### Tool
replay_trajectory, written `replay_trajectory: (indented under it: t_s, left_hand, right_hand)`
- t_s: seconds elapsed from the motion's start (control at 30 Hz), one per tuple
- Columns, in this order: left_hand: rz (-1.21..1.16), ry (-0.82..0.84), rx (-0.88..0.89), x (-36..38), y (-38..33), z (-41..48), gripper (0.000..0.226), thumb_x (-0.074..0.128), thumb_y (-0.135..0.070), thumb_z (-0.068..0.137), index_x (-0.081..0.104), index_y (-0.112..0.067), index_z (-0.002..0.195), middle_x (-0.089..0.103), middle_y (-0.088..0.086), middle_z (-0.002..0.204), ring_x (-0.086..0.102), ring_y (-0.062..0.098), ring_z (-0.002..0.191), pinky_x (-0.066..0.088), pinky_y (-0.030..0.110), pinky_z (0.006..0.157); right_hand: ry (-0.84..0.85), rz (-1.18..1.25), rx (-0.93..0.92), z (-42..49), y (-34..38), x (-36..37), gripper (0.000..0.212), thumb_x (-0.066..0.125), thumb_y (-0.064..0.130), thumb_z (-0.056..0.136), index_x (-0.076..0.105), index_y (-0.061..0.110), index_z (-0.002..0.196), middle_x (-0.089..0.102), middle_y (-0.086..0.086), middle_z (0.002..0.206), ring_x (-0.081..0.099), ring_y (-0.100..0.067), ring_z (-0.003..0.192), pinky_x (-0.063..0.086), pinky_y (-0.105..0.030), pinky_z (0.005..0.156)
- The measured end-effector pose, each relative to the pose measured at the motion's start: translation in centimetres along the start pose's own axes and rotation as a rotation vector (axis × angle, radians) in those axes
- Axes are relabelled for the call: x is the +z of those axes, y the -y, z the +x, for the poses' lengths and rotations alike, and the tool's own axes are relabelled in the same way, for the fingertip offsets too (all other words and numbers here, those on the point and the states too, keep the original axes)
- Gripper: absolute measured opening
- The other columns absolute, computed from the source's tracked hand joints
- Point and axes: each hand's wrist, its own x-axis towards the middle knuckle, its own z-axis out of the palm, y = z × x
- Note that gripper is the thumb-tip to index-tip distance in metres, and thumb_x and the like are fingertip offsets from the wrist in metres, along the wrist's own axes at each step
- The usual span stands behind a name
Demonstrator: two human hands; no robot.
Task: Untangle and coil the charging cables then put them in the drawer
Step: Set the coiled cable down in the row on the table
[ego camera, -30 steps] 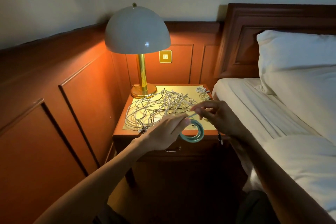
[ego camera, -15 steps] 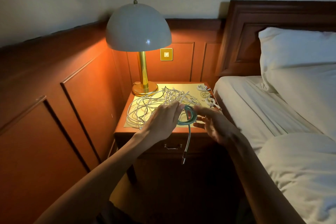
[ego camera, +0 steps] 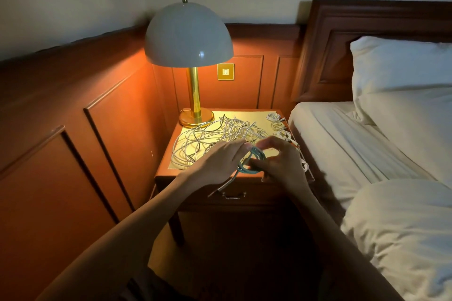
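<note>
pinching 1 teal coil (ego camera: 245,169) in l hand (ego camera: 220,161) and r hand (ego camera: 283,166); maybe 4 white coils (ego camera: 277,126), 1 tangle (ego camera: 208,137).

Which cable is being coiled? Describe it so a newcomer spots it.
Find the nightstand under the domed lamp. At its front edge the left hand and right hand hold the teal cable, coiled. It alone is coloured; the tangled cables behind are white.
</note>
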Motion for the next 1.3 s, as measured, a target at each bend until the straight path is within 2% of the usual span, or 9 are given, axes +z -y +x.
replay_trajectory:
  t_s: [0.07, 0.13, 0.23, 0.37, 0.5, 0.67, 0.8, 1.13, 1.3]
  left_hand:
    - [-0.063, 0.016, -0.056, -0.2, 0.1, 0.1, 0.041, 0.032, -0.038, 0.108, 0.059, -0.007, 0.108, 0.062, 0.009, 0.077, 0.056, 0.025, 0.068, 0.043, 0.04, 0.063]
    - [-0.172, 0.038, -0.057, -0.4, 0.0, 0.0, 0.033, 0.033, -0.029, 0.109, 0.059, -0.01, 0.102, 0.053, 0.001, 0.069, 0.046, 0.016, 0.057, 0.036, 0.037, 0.054]
    - [-0.427, 0.085, -0.115, -0.6, -0.4, -0.1, 0.031, 0.032, -0.029, 0.109, 0.053, -0.023, 0.086, 0.04, -0.004, 0.063, 0.033, 0.007, 0.048, 0.029, 0.025, 0.044]
    - [-0.496, 0.039, -0.176, -0.4, -0.4, -0.1, 0.035, 0.031, -0.033, 0.108, 0.047, -0.019, 0.08, 0.037, -0.007, 0.061, 0.032, 0.004, 0.049, 0.032, 0.02, 0.045]
    - [-0.255, 0.004, -0.094, -0.6, -0.2, 0.2, 0.036, 0.031, -0.035, 0.108, 0.052, -0.017, 0.087, 0.044, -0.008, 0.063, 0.04, 0.004, 0.052, 0.037, 0.028, 0.053]
    - [-0.165, 0.027, -0.063, -1.7, 0.5, 0.4, 0.034, 0.031, -0.034, 0.108, 0.049, -0.024, 0.081, 0.043, -0.006, 0.064, 0.039, 0.004, 0.052, 0.03, 0.019, 0.051]
    - [-0.319, 0.042, -0.189, -2.3, 1.4, 0.2, 0.036, 0.031, -0.034, 0.108, 0.056, -0.015, 0.089, 0.043, -0.003, 0.067, 0.038, 0.003, 0.052, 0.036, 0.026, 0.051]
    - [-1.016, 0.08, -0.26, -2.7, 0.4, -0.4, 0.037, 0.029, -0.04, 0.104, 0.037, -0.018, 0.076, 0.031, -0.006, 0.062, 0.023, 0.006, 0.046, 0.02, 0.021, 0.046]
    - [-0.969, 0.125, -0.273, -1.4, -0.3, -0.6, 0.039, 0.025, -0.037, 0.107, 0.038, -0.017, 0.076, 0.031, -0.007, 0.06, 0.022, 0.008, 0.047, 0.024, 0.019, 0.045]
  right_hand:
    - [-0.079, -0.182, -0.329, -0.2, -0.8, 0.4, 0.042, 0.082, 0.02, 0.081, 0.066, 0.02, 0.12, 0.065, -0.001, 0.111, 0.067, -0.008, 0.086, 0.057, -0.024, 0.057]
    - [-0.118, -0.381, -0.612, -0.5, -1.5, 0.6, 0.033, 0.073, 0.017, 0.091, 0.069, 0.016, 0.124, 0.062, -0.008, 0.115, 0.062, -0.01, 0.09, 0.056, -0.023, 0.063]
    - [-0.239, -0.403, -0.732, -0.6, -1.9, 0.9, 0.021, 0.072, 0.007, 0.092, 0.074, 0.006, 0.112, 0.069, -0.012, 0.108, 0.067, -0.015, 0.094, 0.059, -0.028, 0.071]
    - [-0.362, -0.177, -0.469, -1.0, -0.4, 2.4, 0.015, 0.07, 0.005, 0.091, 0.074, 0.008, 0.105, 0.074, -0.003, 0.1, 0.069, -0.01, 0.093, 0.059, -0.03, 0.075]
    - [-0.426, 0.216, -0.031, -1.0, 1.4, 3.4, 0.017, 0.063, 0.025, 0.098, 0.074, 0.013, 0.105, 0.075, 0.006, 0.098, 0.074, -0.009, 0.086, 0.061, -0.032, 0.077]
    - [-0.293, 0.718, 0.373, 0.0, 2.5, 2.4, 0.014, 0.055, 0.018, 0.102, 0.066, 0.013, 0.108, 0.077, -0.002, 0.1, 0.075, -0.017, 0.093, 0.062, -0.038, 0.07]
    - [-0.136, 0.832, 0.536, 0.5, 1.2, -0.2, 0.015, 0.063, 0.012, 0.095, 0.068, 0.004, 0.106, 0.076, -0.011, 0.104, 0.075, -0.025, 0.093, 0.062, -0.038, 0.07]
    - [0.017, 0.568, 0.389, -1.6, -0.6, -2.8, 0.021, 0.075, 0.018, 0.077, 0.076, 0.007, 0.094, 0.076, -0.004, 0.104, 0.07, -0.017, 0.08, 0.059, -0.031, 0.069]
    - [-0.047, -0.407, 0.014, -1.3, -0.5, -2.3, 0.018, 0.08, 0.026, 0.082, 0.08, 0.025, 0.1, 0.07, 0.022, 0.099, 0.06, 0.005, 0.089, 0.052, -0.031, 0.081]
